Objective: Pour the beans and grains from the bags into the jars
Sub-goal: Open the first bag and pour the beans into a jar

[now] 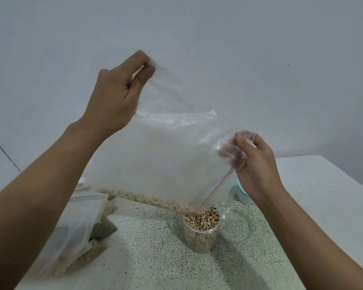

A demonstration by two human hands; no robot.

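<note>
Two pinches hold your zip bag point(166, 153) tilted: left hand point(115, 95) at its 11 o'clock corner, right hand point(258, 164) at 3 o'clock on the zipper edge, mouth over the 6 o'clock bean jar point(201, 233).

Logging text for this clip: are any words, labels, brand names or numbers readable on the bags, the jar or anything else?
No readable text anywhere.
Clear zip bag, pinched by the left hand and right hand: no print, only a red seal line.
Jar of beans: no label shows.
Bags at the left: a blue seal line, no print visible.
</note>
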